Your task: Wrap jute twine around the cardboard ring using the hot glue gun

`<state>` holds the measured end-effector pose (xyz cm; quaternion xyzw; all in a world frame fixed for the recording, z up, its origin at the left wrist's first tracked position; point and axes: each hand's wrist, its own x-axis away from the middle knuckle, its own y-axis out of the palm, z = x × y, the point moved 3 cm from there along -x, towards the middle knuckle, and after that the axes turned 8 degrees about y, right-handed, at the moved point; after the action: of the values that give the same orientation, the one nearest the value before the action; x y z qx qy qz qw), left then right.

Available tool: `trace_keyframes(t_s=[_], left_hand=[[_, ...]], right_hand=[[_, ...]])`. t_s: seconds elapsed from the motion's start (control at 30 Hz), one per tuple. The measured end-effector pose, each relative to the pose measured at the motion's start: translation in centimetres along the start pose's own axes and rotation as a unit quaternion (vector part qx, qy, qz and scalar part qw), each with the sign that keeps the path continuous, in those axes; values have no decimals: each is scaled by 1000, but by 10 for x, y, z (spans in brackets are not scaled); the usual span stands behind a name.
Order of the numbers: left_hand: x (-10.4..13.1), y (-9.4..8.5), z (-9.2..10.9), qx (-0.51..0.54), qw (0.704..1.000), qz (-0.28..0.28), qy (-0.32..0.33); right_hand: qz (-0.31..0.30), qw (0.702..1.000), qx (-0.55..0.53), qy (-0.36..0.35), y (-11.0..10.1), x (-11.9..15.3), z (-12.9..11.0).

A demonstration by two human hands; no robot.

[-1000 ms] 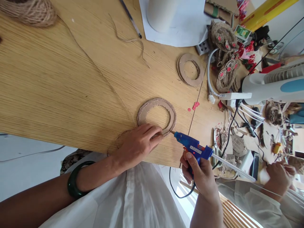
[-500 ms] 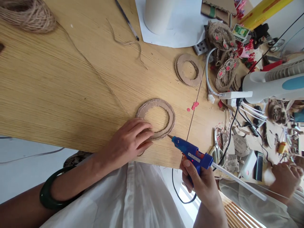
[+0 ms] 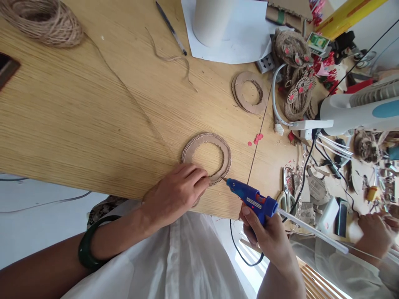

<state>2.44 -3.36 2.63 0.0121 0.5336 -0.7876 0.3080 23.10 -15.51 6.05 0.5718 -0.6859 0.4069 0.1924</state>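
A cardboard ring [image 3: 227,160] with twine along its outer edge lies flat near the table's front edge. The fingers of my left hand [image 3: 179,189] press together on its lower left rim. From a ball of twine [image 3: 52,25] at the upper left, a thin strand [image 3: 131,93] runs across the wood toward this hand. My right hand [image 3: 264,232] is wrapped round a blue hot glue gun [image 3: 252,197] with a long white glue stick in its back. The gun's nozzle is at the ring's lower right outer edge.
Other cardboard rings [image 3: 238,93] lie stacked behind, near red paper dots [image 3: 258,138]. Scissors [image 3: 285,197], cables and a white fan-like appliance [image 3: 358,108] crowd the right. A pen [image 3: 171,29] and white paper [image 3: 243,45] are at the back. Another person's hand [image 3: 375,234] shows far right.
My left hand has shifted slightly right along the ring's rim, its wrist moving right too. The glue gun stays at the ring's edge. The view has shifted a little, showing more of a dark object at left.
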Motion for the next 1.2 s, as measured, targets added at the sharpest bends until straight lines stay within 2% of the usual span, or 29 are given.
trace_keyframes(t_s=[0.17, 0.3, 0.43, 0.5, 0.67, 0.87, 0.97, 1.07, 1.2], left_hand=[[-13, 6, 10, 40, 999, -24, 21], [-12, 2, 7, 96, 994, 53, -17], [7, -14, -6, 57, 992, 96, -53], [19, -24, -12, 33, 995, 81, -47], [40, -37, -21, -8, 1000, -1, 18], [44, -41, -30, -56, 998, -21, -9], [48, -49, -39, -48, 998, -33, -8], [54, -66, -54, -37, 999, 4, -39], [55, -94, -72, -107, 977, 131, -131]], right_hand=[[18, 999, 27, -15, -6, -1, -6], [16, 999, 35, -5, -8, -2, -6], [30, 998, 45, -12, -8, -1, -9], [40, 998, 53, -14, -10, -1, -9], [22, 996, 84, -26, -14, -4, -8], [17, 997, 69, -30, -10, -6, -9], [14, 998, 56, -33, -9, -5, -11], [19, 998, 58, -33, -10, -4, -11], [15, 998, 54, -31, -10, -6, -11]])
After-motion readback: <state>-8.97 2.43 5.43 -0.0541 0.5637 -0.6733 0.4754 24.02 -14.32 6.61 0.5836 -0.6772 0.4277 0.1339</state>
